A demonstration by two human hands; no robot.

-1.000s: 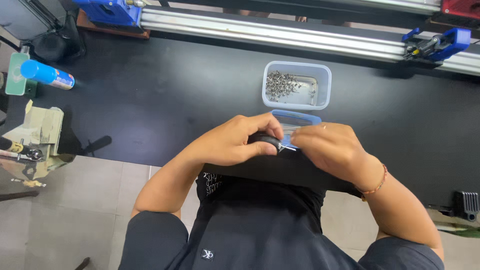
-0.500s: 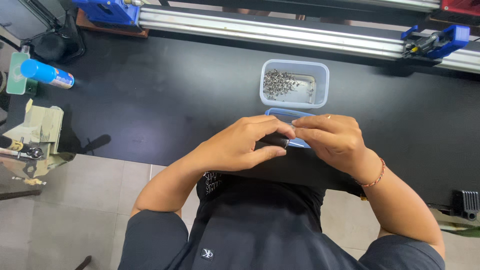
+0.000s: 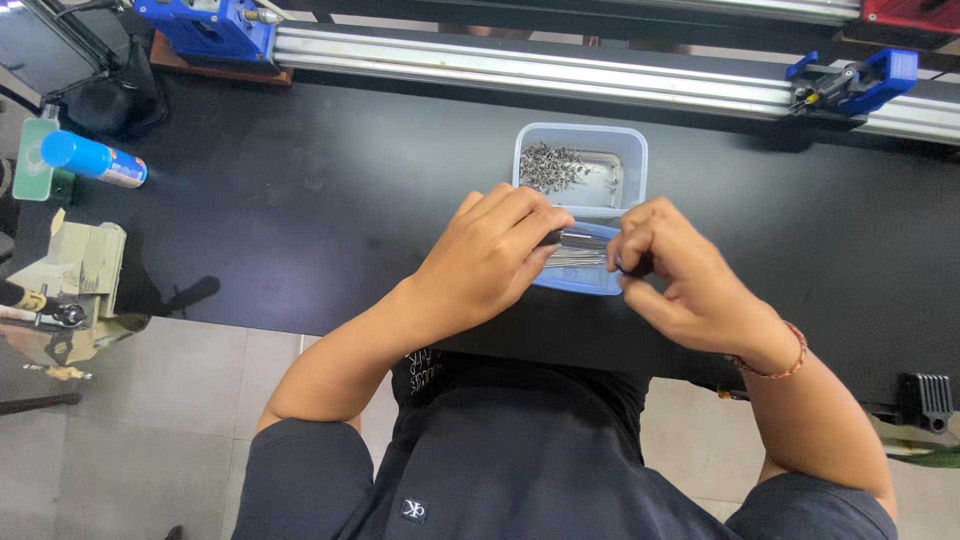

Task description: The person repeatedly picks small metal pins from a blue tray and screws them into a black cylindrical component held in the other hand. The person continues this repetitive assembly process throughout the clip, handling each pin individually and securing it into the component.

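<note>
We take the clear plastic tub (image 3: 628, 150) as our landmark: a rounded-cornered rectangular box on the matte black worktop (image 3: 300, 200), holding a heap of small, shiny metal parts (image 3: 550, 165) piled toward its left wall. Just in front of the tub lies a shallow blue lid (image 3: 585, 282), and both hands meet over it. Our left hand (image 3: 490, 262) is curled, fingers pinched closed on the dark end of a bundle of thin metal rods (image 3: 580, 250) that spans the gap to the other hand. Our right hand (image 3: 680, 275) is folded nearly into a fist at the bundle's other end; whether it truly grips the rods we cannot tell. A beaded bracelet (image 3: 775, 362) circles that wrist. Behind the tub runs a long, ribbed aluminium rail (image 3: 540, 75) with blue plastic fittings. Far left of the tub, a blue spray can (image 3: 92, 160) lies on its side.
</note>
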